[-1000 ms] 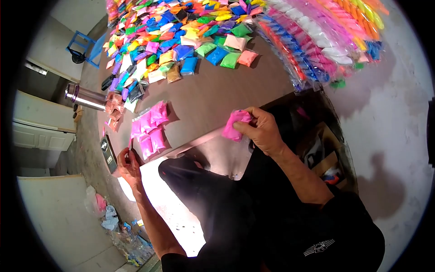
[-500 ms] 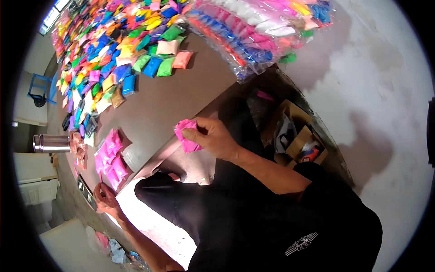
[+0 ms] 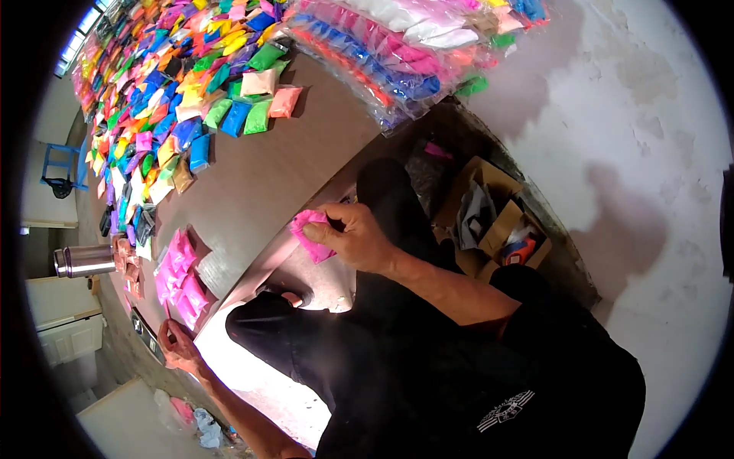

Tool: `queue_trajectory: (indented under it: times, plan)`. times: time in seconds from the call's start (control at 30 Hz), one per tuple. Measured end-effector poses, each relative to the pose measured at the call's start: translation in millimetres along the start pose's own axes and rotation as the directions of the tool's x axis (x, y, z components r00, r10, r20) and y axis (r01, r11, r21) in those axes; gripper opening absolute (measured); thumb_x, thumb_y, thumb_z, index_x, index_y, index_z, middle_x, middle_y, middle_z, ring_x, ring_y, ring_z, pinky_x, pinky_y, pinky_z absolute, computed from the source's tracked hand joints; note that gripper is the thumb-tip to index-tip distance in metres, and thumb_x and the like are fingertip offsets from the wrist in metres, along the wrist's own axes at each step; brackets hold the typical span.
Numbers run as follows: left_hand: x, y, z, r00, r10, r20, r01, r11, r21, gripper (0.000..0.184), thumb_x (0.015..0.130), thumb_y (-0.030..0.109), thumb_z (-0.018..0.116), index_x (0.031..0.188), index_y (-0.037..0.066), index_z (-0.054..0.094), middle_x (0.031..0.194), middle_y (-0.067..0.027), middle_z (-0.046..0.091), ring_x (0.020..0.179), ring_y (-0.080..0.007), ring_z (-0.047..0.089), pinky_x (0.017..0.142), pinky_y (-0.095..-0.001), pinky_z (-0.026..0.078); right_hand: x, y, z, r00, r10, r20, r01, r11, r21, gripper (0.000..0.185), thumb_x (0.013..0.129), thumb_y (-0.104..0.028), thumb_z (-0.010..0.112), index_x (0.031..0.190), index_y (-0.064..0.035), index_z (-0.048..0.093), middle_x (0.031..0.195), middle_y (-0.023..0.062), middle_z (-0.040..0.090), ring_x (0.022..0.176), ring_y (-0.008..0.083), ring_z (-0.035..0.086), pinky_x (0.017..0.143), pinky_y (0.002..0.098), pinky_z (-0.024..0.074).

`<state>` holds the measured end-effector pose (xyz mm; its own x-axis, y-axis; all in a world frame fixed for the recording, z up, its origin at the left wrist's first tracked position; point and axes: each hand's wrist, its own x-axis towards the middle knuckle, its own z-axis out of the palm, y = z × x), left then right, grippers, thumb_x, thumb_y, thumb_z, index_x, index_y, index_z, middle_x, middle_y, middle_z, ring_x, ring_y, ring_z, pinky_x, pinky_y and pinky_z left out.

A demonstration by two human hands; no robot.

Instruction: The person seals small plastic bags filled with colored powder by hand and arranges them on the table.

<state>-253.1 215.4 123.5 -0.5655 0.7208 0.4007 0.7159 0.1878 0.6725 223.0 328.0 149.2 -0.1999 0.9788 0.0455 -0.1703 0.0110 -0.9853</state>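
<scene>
My right hand (image 3: pixel 353 239) is closed on a small bright pink packet (image 3: pixel 312 237), held up near the table's front edge, with the thumb and fingers covering part of it. My left hand (image 3: pixel 179 348) is at the lower left by the table edge, its fingertips pinched together around the lower end of a thin pink strip (image 3: pixel 167 309). Just beyond that hand lie several pink packets (image 3: pixel 183 283) in a small cluster on the brown table (image 3: pixel 267 180).
Many small coloured packets (image 3: pixel 164 99) cover the far left of the table. Long clear bags of coloured packets (image 3: pixel 397 57) lie at the far right. A metal flask (image 3: pixel 84 261) stands at the left. Below the table's right side is an open cardboard box (image 3: pixel 501 222).
The whole view has shifted slightly, with the table and packets appearing a little further left. Both hands keep their holds, and the pink packet in my right hand is tilted a little differently.
</scene>
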Motion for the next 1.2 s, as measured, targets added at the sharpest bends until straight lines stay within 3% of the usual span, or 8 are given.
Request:
queue_trajectory:
  times: [0.33, 0.4, 0.47, 0.6, 0.7, 0.77, 0.97, 1.2]
  plan:
    - [-9, 54, -3, 0.998, 0.054, 0.03, -0.057, 0.99, 0.132, 0.023, 0.101, 0.025, 0.068, 0.107, 0.003, 0.072, 0.085, -0.0065, 0.067, 0.071, -0.0133, 0.059, 0.065, -0.0264, 0.048, -2, -6, -5, 0.999, 0.032, -0.033, -0.031, 0.999, 0.036, 0.018, 0.096, -0.016, 0.069, 0.105, -0.0014, 0.074, 0.077, -0.0021, 0.066, 0.073, 0.0045, 0.058, 0.064, 0.026, 0.0483]
    - [-9, 20, 2, 0.998, 0.043, 0.035, -0.031, 0.961, -0.274, 0.022, 0.102, 0.026, 0.067, 0.108, 0.006, 0.072, 0.081, -0.0055, 0.067, 0.069, -0.0121, 0.059, 0.065, -0.0244, 0.047, -2, -4, -5, 0.998, 0.007, -0.058, -0.007, 1.0, 0.001, 0.019, 0.095, -0.016, 0.07, 0.106, -0.0011, 0.074, 0.079, -0.0027, 0.066, 0.073, 0.0039, 0.057, 0.065, 0.0246, 0.048]
    - [-12, 55, -2, 1.0, 0.03, 0.003, -0.03, 0.994, 0.103, 0.022, 0.102, 0.026, 0.067, 0.109, 0.006, 0.072, 0.079, -0.0052, 0.068, 0.068, -0.0121, 0.06, 0.065, -0.0241, 0.048, -2, 2, -5, 0.999, 0.013, -0.031, -0.011, 0.998, 0.064, 0.019, 0.095, -0.016, 0.07, 0.107, -0.0008, 0.074, 0.081, -0.0028, 0.066, 0.075, 0.0039, 0.057, 0.067, 0.024, 0.0482]
    - [-9, 38, 3, 0.977, 0.209, -0.044, -0.209, 0.978, -0.011, 0.026, 0.101, 0.025, 0.068, 0.104, -0.001, 0.072, 0.092, -0.0084, 0.07, 0.07, -0.0136, 0.06, 0.064, -0.027, 0.049, -2, -8, -5, 1.0, 0.01, 0.015, -0.011, 0.998, 0.059, 0.02, 0.095, -0.015, 0.07, 0.107, -0.0002, 0.074, 0.082, -0.003, 0.066, 0.076, 0.0039, 0.057, 0.068, 0.0237, 0.0481]
    - [-5, 30, 0, 0.999, 0.0, -0.035, -0.004, 0.992, -0.127, 0.024, 0.099, 0.021, 0.07, 0.106, -0.002, 0.072, 0.1, -0.0094, 0.07, 0.078, -0.0152, 0.061, 0.071, -0.0293, 0.05, -3, -12, -1, 1.0, 0.021, -0.003, -0.02, 0.998, 0.066, 0.013, 0.095, -0.009, 0.07, 0.103, 0.0007, 0.074, 0.079, -0.0052, 0.062, 0.073, 0.0025, 0.053, 0.066, 0.0213, 0.0438]
    - [-5, 30, 1, 0.977, 0.205, -0.049, -0.202, 0.977, 0.061, 0.024, 0.099, 0.021, 0.071, 0.107, -0.001, 0.072, 0.1, -0.0091, 0.07, 0.08, -0.0155, 0.061, 0.073, -0.0297, 0.05, -4, -13, 0, 1.0, 0.013, -0.011, -0.013, 1.0, 0.011, 0.012, 0.096, -0.009, 0.069, 0.102, 0.0004, 0.074, 0.079, -0.0054, 0.062, 0.074, 0.0025, 0.053, 0.066, 0.0214, 0.044]
    - [-1, 21, -7, 0.985, -0.174, -0.009, 0.175, 0.984, 0.029, 0.035, 0.096, 0.032, 0.074, 0.112, 0.0, 0.072, 0.101, -0.0069, 0.07, 0.082, -0.0149, 0.06, 0.077, -0.03, 0.05, -4, -6, 4, 0.999, -0.011, 0.04, 0.01, 0.999, 0.038, 0.011, 0.098, -0.008, 0.067, 0.103, 0.0002, 0.073, 0.078, -0.0062, 0.06, 0.072, 0.0022, 0.051, 0.064, 0.0213, 0.0422]
    - [-2, 6, -4, 0.995, -0.09, -0.031, 0.09, 0.996, -0.008, 0.031, 0.094, 0.027, 0.076, 0.111, 0.001, 0.073, 0.101, -0.0052, 0.07, 0.079, -0.0123, 0.059, 0.074, -0.028, 0.051, -2, -7, 3, 0.993, 0.028, 0.114, -0.026, 0.999, -0.021, 0.013, 0.098, -0.009, 0.066, 0.107, -0.0002, 0.07, 0.085, -0.0052, 0.061, 0.077, 0.0024, 0.052, 0.068, 0.0205, 0.0421]
